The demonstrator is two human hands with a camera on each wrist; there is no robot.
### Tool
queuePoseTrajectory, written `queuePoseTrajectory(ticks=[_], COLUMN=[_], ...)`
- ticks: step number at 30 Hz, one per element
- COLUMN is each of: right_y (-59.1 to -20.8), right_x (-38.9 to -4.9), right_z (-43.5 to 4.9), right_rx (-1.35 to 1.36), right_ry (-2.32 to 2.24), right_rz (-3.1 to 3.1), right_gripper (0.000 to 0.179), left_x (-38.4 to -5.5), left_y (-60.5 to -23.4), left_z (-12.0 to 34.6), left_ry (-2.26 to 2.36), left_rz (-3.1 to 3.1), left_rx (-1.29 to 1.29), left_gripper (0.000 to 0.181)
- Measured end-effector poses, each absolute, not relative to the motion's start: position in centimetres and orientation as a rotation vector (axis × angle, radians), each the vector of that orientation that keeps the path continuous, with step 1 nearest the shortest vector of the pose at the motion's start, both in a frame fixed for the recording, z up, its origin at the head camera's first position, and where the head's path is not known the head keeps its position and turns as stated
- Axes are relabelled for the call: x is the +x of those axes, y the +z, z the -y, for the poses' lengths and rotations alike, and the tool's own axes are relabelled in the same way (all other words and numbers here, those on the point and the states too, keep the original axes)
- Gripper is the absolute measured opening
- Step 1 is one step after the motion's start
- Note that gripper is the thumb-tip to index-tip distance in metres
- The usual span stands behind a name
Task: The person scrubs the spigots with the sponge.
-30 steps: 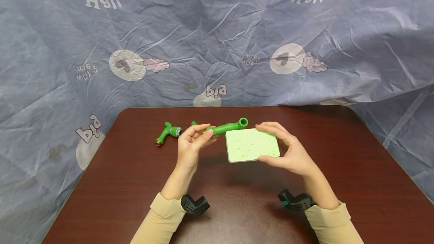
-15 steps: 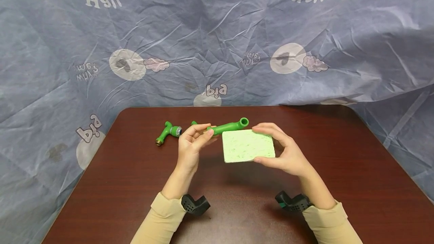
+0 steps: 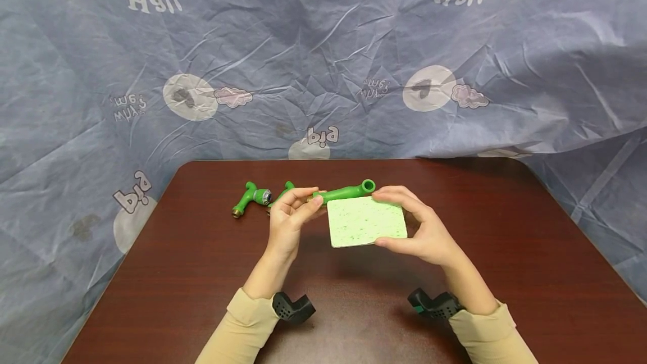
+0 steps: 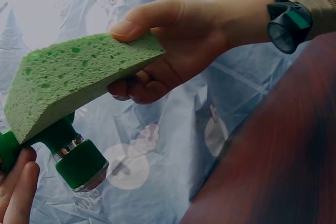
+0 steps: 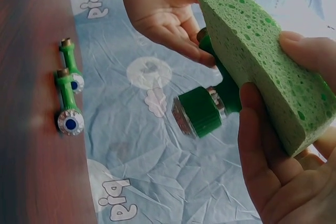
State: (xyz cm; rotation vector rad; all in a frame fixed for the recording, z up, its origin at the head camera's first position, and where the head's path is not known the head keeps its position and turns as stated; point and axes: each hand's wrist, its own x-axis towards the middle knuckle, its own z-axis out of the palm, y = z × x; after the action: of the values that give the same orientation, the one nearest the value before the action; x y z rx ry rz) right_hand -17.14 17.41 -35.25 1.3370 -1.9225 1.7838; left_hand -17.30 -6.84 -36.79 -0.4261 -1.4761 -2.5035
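My left hand (image 3: 287,226) pinches a green tap (image 3: 346,192) near its brass threaded end, its spout opening pointing toward me. My right hand (image 3: 427,229) grips a light green sponge (image 3: 366,222) by its right end, thumb below and fingers above in the head view. The sponge lies against the tap and covers its lower side. In the right wrist view the tap's green and silver knob (image 5: 197,113) sticks out beyond the sponge. Both things are held up above the table. The left wrist view shows only fingertips (image 4: 21,184) of the left hand.
Two more green taps lie on the dark wooden table (image 3: 480,251): one at the left (image 3: 246,200), and another tap (image 3: 288,186) partly hidden behind the left hand. A printed blue-grey cloth (image 3: 303,44) hangs behind the table.
The right hand has moved the sponge left along the tap. Lately both hands and the tap have sunk slightly and shifted right, baring more of the tap behind the left hand.
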Motion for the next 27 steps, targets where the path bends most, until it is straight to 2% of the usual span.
queuePoseTrajectory(ticks=[17,23,27], right_y=[-34.59,-34.53,-34.46], right_x=[-16.7,-16.74,-16.77], right_z=[-18.01,-18.12,-18.29], right_rx=[1.388,1.38,1.38], right_ry=[1.89,1.87,1.862], right_rz=[1.905,1.902,1.904], right_gripper=[0.071,0.071,0.072], left_x=[-17.34,-17.19,-17.19], left_y=[-36.79,-36.57,-36.57], left_z=[7.02,6.94,7.07], left_ry=[-2.477,-2.5,-2.528], left_rz=[1.465,1.487,1.53], left_rx=[-0.583,-0.553,-0.565], left_gripper=[0.029,0.025,0.036])
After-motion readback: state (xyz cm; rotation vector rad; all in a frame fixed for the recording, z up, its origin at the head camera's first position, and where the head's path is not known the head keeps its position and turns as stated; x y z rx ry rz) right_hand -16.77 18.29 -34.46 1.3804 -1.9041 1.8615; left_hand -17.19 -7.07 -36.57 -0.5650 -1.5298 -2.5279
